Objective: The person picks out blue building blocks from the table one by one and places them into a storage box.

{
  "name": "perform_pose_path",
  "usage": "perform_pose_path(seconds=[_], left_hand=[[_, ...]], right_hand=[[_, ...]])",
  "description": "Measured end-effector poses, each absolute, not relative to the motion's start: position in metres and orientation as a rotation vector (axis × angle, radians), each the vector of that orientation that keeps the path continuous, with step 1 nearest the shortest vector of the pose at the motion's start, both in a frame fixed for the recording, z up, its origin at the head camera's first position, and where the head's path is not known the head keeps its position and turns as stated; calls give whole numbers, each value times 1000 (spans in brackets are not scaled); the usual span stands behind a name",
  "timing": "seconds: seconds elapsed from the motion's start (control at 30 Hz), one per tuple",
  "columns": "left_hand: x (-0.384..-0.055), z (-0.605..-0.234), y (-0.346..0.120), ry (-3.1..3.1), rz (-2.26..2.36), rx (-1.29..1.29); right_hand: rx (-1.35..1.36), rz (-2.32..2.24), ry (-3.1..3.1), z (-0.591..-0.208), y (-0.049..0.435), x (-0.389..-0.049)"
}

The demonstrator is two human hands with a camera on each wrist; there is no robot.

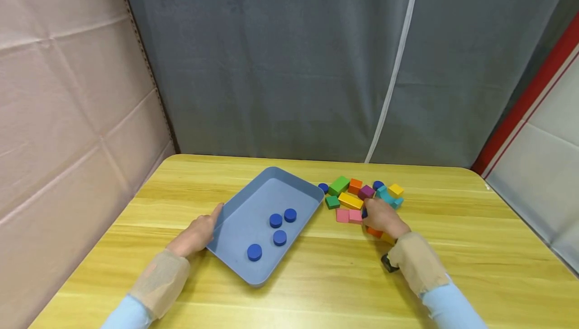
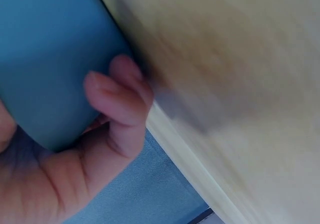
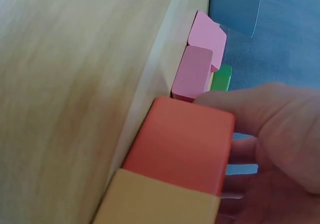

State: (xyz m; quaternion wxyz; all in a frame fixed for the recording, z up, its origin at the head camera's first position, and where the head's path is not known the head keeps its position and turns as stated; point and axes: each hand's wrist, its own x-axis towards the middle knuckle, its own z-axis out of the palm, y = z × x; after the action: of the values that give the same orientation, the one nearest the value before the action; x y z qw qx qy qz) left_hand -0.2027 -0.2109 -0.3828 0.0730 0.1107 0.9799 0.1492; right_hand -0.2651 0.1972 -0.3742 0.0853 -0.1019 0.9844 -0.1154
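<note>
My left hand (image 1: 195, 234) grips the left side of a blue-grey tray (image 1: 235, 268). In the left wrist view, curled fingers (image 2: 117, 99) lie at the tray wall (image 2: 55, 49). Inside the tray are several blue discs, one of them a disc (image 1: 254, 252) near its front corner. At the right, my right hand (image 1: 384, 217) reaches down into a group of coloured blocks, its fingertips around a blue disc (image 1: 364, 213). From the right wrist, an orange block (image 3: 182, 144) hides the thumb tip and that disc. Pink blocks (image 1: 349, 216) lie just left of the fingers.
Behind the right hand lie green (image 1: 339, 185), yellow (image 1: 350, 201), purple (image 1: 366, 192) and turquoise blocks (image 1: 388, 196). Two more blue discs sit among them, one disc (image 1: 323, 188) close to the tray's right corner. A grey curtain (image 1: 280, 68) hangs behind the wooden table (image 1: 316, 289).
</note>
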Motion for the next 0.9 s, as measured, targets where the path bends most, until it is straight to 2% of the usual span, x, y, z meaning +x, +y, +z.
perform_pose_path(seconds=[0.9], left_hand=[[-203,-384,-212,2934,470,328]], right_hand=[[-314,-456,2993,-373,197,-258]])
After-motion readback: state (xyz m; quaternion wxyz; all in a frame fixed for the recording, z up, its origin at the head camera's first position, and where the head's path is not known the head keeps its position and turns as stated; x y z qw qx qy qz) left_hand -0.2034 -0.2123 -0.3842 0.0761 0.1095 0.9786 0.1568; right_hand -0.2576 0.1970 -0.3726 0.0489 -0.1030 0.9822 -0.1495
